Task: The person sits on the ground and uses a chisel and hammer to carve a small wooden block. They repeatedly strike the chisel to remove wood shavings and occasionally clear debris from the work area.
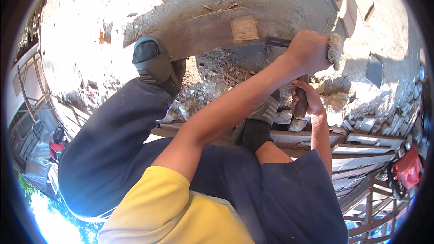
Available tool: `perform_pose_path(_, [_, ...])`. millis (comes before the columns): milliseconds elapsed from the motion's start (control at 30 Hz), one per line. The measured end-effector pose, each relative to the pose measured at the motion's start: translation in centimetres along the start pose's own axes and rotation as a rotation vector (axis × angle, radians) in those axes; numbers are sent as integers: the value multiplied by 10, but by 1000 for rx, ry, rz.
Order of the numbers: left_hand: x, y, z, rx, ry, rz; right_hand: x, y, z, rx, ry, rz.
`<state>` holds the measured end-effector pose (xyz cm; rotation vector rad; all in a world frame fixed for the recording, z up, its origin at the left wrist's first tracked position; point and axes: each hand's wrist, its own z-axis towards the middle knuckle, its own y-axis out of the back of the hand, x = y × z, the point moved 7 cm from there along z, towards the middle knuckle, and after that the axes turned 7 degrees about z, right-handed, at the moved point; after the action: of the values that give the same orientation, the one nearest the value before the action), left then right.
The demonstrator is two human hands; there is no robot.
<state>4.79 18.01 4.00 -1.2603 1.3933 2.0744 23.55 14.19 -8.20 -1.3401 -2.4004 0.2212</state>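
Observation:
My left arm reaches across to the upper right, where my left hand (306, 52) is closed on a dark flat-bladed tool (275, 40), its blade jutting left toward a long board (199, 34) with a pale square patch (244, 28). A frayed, tan lump (334, 49) shows just right of that fist. Below it, my right hand (307, 99) has its fingers curled round an upright brown wooden piece (300, 104), whose top is hidden behind the left hand. My sandaled left foot (151, 63) is raised at the board's near edge; my right foot (262, 117) is below.
Wood chips and rubble (212, 72) cover the ground before me. A plank (339, 0) lies at upper right, a small dark flat piece (374, 70) below it. Slatted timber (361, 153), broken pieces and a red bag (407, 167) by a wheel are at right; metal frames (25, 90) stand left.

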Motion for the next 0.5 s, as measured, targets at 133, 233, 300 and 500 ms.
perform_pose_path(133, [10, 7, 5, 48, 1, 53, 1, -5, -1, -4, 14, 1])
perform_pose_path(233, [16, 19, 3, 15, 11, 23, -1, -4, 0, -33, -6, 11])
perform_pose_path(300, [19, 29, 1, -38, 13, -32, 1, -6, -2, -48, 1, 7])
perform_pose_path(500, [28, 27, -2, 19, 26, 0, -1, -11, -4, -40, -2, 31])
